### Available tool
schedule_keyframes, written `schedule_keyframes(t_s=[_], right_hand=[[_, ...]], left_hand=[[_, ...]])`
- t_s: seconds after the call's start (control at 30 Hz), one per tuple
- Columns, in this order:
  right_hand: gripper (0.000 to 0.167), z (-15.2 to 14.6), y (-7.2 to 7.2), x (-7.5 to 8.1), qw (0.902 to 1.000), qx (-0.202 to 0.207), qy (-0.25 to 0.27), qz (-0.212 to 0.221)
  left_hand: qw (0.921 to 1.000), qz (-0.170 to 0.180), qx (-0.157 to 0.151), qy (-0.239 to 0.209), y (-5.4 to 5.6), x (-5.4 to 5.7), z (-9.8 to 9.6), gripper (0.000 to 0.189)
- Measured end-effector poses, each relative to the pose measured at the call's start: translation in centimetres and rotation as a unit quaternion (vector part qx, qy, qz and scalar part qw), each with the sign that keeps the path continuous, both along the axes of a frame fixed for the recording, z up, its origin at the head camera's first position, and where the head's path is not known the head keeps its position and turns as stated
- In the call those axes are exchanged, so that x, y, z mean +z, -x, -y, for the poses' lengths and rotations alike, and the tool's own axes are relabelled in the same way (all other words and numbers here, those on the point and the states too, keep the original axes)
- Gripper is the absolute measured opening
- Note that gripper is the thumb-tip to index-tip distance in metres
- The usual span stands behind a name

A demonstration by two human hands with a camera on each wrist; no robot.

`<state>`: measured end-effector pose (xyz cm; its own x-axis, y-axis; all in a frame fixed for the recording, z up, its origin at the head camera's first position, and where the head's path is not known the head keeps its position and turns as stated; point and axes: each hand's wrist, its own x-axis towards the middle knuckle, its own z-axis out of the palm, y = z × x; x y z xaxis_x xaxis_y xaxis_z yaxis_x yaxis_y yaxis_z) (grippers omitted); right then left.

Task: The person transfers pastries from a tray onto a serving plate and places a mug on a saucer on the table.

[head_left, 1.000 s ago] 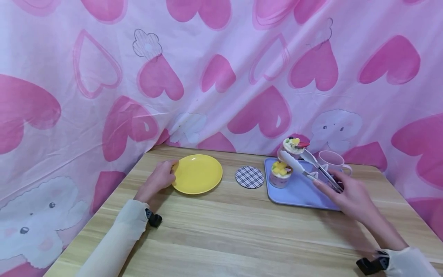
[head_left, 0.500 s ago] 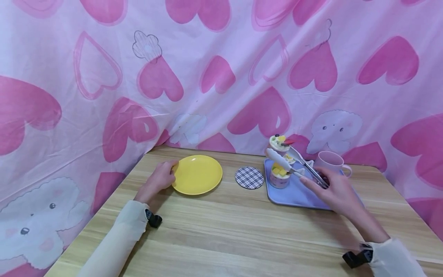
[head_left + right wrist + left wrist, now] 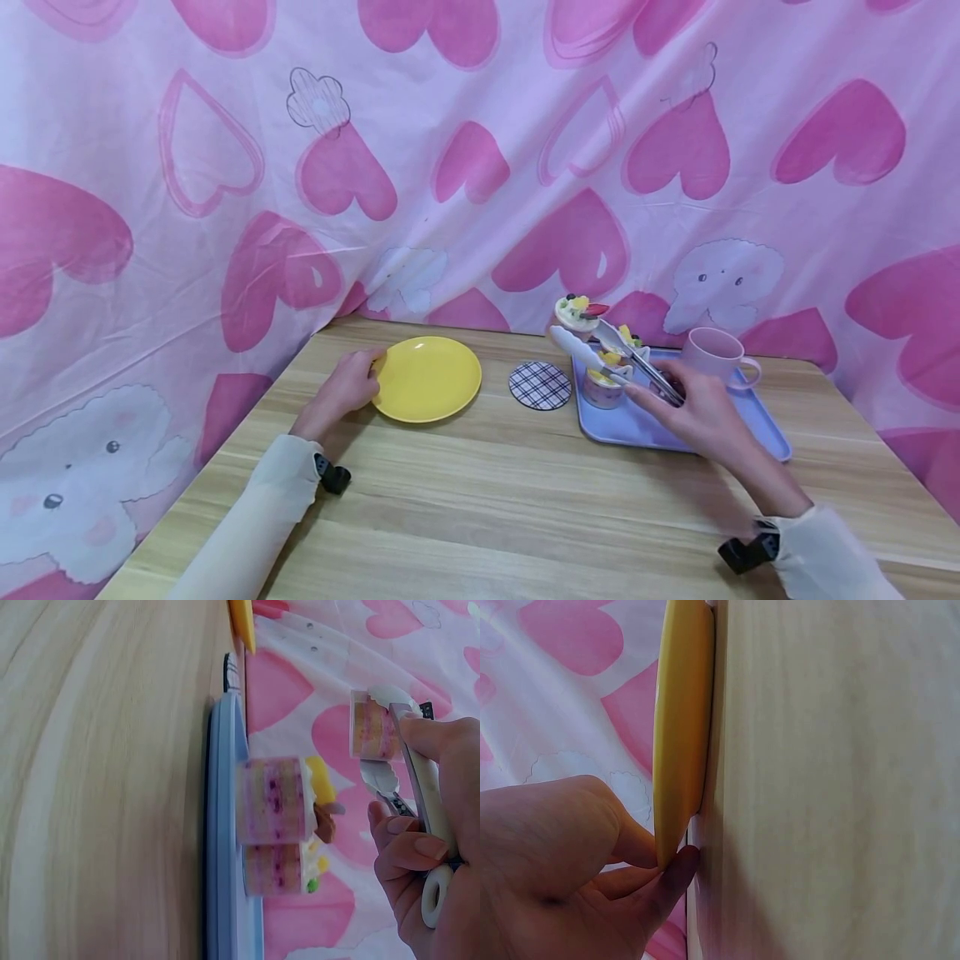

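At the left, my left hand [image 3: 345, 385] pinches the rim of a yellow plate [image 3: 427, 379] between thumb and fingers; the left wrist view shows the thumb above and a finger below the plate's edge [image 3: 676, 750]. My right hand [image 3: 693, 408] grips a pair of tongs [image 3: 637, 362] with white tips. Between those tips a dessert cup [image 3: 375, 726] topped with cream and fruit is held in the air, left of the tray. Beneath the tongs, other dessert cups [image 3: 274, 799] stand on the blue tray [image 3: 637, 429], partly hidden in the head view.
A pink mug [image 3: 716, 354] stands on the tray's back right. A round checked coaster [image 3: 540, 385] lies between plate and tray. The wooden table [image 3: 480, 508] meets a pink heart-patterned cloth [image 3: 465, 233] at the back and left.
My right hand has carried the dessert cup in the tongs leftward, from over the tray to beyond its left edge near the coaster. The left hand and plate have stayed in place.
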<state>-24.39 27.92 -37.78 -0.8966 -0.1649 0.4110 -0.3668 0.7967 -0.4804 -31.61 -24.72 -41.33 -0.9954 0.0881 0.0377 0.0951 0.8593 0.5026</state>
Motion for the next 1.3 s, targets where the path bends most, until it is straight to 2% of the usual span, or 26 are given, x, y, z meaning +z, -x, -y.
schedule_keyframes(t_s=[0.2, 0.37, 0.57, 1.07, 1.3], right_hand=[[0.064, 1.0, 0.1, -0.1, 0.9996, 0.006, -0.004, 0.026], [0.070, 1.8, 0.2, -0.5, 0.9995, 0.016, -0.010, 0.026], [0.067, 2.8, 0.4, -1.1, 0.9992, 0.026, -0.002, 0.030], [0.074, 4.8, 0.6, -1.9, 0.9945, 0.052, 0.005, 0.091], [0.076, 5.6, 1.0, -2.3, 0.9938, 0.058, 0.001, 0.096]], left_hand=[[1.0000, 0.001, 0.000, -0.001, -0.1, 0.0, -0.1, 0.059], [1.0000, 0.000, -0.002, 0.002, -0.1, 0.0, -0.1, 0.060], [1.0000, -0.004, -0.004, 0.000, 0.1, -0.2, -0.2, 0.059], [0.9997, 0.022, 0.011, -0.010, 0.0, 0.1, 0.0, 0.063], [0.9998, 0.015, 0.002, -0.008, -0.1, 0.1, 0.2, 0.062]])
